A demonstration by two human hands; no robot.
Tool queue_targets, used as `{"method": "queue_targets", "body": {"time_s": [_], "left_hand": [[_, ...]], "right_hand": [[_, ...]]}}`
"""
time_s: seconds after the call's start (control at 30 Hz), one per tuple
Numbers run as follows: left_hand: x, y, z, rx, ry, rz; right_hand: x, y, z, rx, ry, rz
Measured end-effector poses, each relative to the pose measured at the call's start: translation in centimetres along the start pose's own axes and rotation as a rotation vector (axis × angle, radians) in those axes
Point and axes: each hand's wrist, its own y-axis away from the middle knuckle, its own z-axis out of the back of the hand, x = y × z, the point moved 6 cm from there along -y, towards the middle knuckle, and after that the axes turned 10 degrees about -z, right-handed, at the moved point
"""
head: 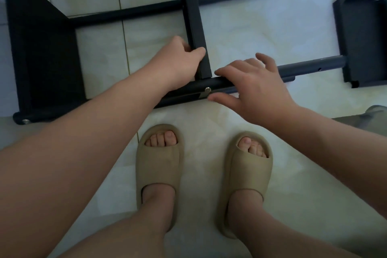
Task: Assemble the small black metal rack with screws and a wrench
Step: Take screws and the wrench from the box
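The black metal rack (41, 52) lies on its side on the tiled floor, with round tubes running left to right. My left hand (180, 58) grips the lower end of a flat black crossbar (193, 16) where it meets the near tube (219, 85). A silver screw (207, 89) sits in that tube just below the joint. My right hand (251, 84) rests over the tube beside the screw, fingers spread, index finger on top and thumb just under the screw. No wrench shows.
A separate black shelf panel (362, 37) lies at the right, at the end of a tube (314, 66). Another silver screw (25, 121) sits at the rack's near left corner. My feet in tan slippers (159, 169) stand just in front of the rack.
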Motion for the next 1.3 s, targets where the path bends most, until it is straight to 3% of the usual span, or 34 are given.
{"method": "queue_targets", "body": {"time_s": [0.17, 0.33, 0.43, 0.57, 0.67, 0.77, 1.0, 1.3], "left_hand": [[-5.0, 1.7, 0.3, -0.119, -0.221, -0.135], [-12.1, 3.8, -2.1, -0.105, -0.356, -0.351], [-15.9, 5.3, -6.1, 0.009, -0.466, -0.486], [-18.3, 7.4, -13.8, 0.313, -0.57, -0.584], [-18.2, 8.2, -19.4, 0.58, -0.587, -0.546], [-17.7, 8.0, -23.7, 0.719, -0.545, -0.435], [-16.3, 7.3, -30.5, 0.771, -0.385, -0.294], [-14.3, 7.7, -32.9, 0.742, -0.063, -0.253]], "right_hand": [[-2.0, 3.2, 2.1, -0.034, 0.0, -0.02], [-9.0, 8.0, 3.5, -0.003, 0.134, -0.127], [-13.9, 11.3, 4.1, 0.0, 0.184, -0.207], [-20.2, 15.5, 3.8, 0.024, 0.181, -0.339], [-24.1, 17.9, 2.7, 0.042, 0.14, -0.435], [-27.2, 19.9, 1.2, 0.071, 0.098, -0.476], [-31.7, 21.6, -3.9, 0.167, -0.05, -0.599], [-32.3, 19.1, -9.2, 0.254, -0.093, -0.524]]}}
